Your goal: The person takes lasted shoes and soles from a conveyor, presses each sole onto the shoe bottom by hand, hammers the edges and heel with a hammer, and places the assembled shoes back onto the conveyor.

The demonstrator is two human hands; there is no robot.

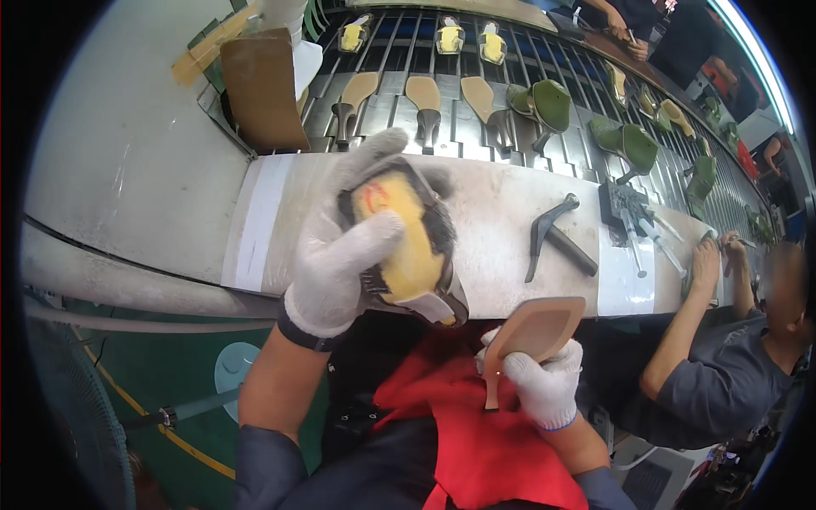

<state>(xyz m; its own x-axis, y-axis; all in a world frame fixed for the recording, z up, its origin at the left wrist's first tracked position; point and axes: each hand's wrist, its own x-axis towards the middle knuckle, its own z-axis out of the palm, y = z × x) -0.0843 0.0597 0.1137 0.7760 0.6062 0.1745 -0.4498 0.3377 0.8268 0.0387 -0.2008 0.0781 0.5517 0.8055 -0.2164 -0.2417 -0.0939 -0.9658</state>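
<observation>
Tan sole [544, 327], yellow-and-black shoe [418, 246]

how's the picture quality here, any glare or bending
Head view: the light tube at upper right glares white; same head view: the conveyor bows toward the black rim; head view again: the hammer looks fairly sharp.

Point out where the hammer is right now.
In the head view, the hammer lies right of centre on the pale worktop, beyond the tan sole in the right hand and left of the black holder with syringes.
</observation>
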